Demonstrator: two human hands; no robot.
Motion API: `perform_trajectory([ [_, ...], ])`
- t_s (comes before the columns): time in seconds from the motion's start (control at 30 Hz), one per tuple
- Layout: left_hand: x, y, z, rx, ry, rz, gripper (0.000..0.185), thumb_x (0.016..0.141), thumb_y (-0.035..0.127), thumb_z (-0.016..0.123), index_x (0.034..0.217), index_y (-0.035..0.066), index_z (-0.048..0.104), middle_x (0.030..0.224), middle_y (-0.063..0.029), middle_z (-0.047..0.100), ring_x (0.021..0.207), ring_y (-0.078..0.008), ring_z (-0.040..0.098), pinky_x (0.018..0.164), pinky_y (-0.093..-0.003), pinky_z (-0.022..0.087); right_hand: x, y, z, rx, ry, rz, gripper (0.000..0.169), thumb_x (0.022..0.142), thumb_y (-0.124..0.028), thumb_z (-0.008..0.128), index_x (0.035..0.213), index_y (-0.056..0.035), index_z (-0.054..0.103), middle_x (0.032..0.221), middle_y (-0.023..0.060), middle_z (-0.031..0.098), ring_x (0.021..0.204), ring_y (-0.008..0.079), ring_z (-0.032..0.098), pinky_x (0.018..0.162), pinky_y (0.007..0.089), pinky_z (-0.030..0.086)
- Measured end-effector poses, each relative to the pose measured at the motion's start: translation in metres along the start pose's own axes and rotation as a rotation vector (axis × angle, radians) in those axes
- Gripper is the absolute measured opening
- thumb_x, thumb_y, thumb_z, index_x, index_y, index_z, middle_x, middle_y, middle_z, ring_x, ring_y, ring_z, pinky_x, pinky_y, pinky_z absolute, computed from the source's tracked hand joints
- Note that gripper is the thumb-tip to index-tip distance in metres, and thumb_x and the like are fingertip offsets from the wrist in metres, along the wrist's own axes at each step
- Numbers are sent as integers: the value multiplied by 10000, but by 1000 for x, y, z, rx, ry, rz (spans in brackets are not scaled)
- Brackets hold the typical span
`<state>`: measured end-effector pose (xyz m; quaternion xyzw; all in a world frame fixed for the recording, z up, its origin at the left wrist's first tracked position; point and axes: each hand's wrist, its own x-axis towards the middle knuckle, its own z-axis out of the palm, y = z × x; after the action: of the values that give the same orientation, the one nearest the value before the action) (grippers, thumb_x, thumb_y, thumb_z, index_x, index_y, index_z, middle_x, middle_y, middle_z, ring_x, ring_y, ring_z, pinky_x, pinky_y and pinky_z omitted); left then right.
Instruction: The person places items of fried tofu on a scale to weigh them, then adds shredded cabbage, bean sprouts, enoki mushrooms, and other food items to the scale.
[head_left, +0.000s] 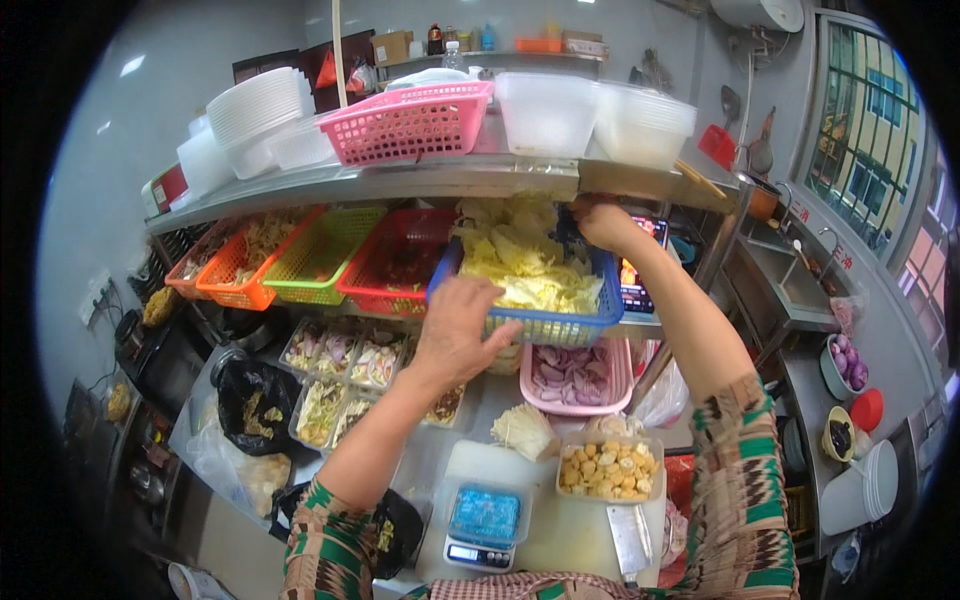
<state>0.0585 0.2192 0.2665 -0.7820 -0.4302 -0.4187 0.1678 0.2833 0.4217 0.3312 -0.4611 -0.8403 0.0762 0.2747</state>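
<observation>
A blue plastic basket (551, 328) full of chopped cabbage leaves (525, 266) sits on the shelf in front of me. My left hand (461, 322) is at its near left edge, fingers apart; whether it grips the rim I cannot tell. Toward the basket's far right corner reaches my right hand (602, 223), its fingertips hidden under the upper shelf. Below stands a pink basket of sliced red onion (576, 375). On the board are a cleaver (630, 536), a tub of fried tofu pieces (609, 470), and a digital scale (480, 553) bearing a tub with a blue block (486, 514).
Red (390, 292), green (311, 289) and orange (236, 295) baskets line the shelf leftward. A metal upper shelf (375, 180) overhangs them. A phone (641, 274) stands right of the blue basket. Filled clear containers (322, 409) and a black bag (255, 405) lie at lower left.
</observation>
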Motion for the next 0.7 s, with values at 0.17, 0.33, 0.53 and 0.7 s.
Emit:
perform_trajectory([
  [0.17,-3,-5,9,152,-112,-98,285,734,324,753,816,96,603,806,-66,592,816,-274,560,788,-402,372,71,-14,32,-152,-258,60,398,802,-197,545,1142,-13,638,1146,232,624,1069,309,606,930,377,459],
  [0.33,-2,-10,17,70,-16,-84,296,718,340,763,746,103,588,720,-54,569,743,-260,557,743,-397,375,96,-5,62,-179,-339,45,435,800,-240,563,1170,-20,625,1174,222,616,1093,301,596,946,377,451],
  [0.53,-2,-13,20,72,-10,-78,332,724,386,755,698,106,579,679,-45,560,698,-244,554,713,-374,386,108,-2,95,-144,-355,-6,484,797,-291,585,1203,-28,609,1208,211,605,1121,292,585,965,377,441],
  [0.7,-1,-11,16,59,-7,-27,349,725,404,743,669,102,577,644,-44,550,679,-235,549,703,-362,392,102,7,96,-129,-345,-6,528,795,-334,603,1230,-35,597,1236,202,597,1144,285,575,981,376,433],
])
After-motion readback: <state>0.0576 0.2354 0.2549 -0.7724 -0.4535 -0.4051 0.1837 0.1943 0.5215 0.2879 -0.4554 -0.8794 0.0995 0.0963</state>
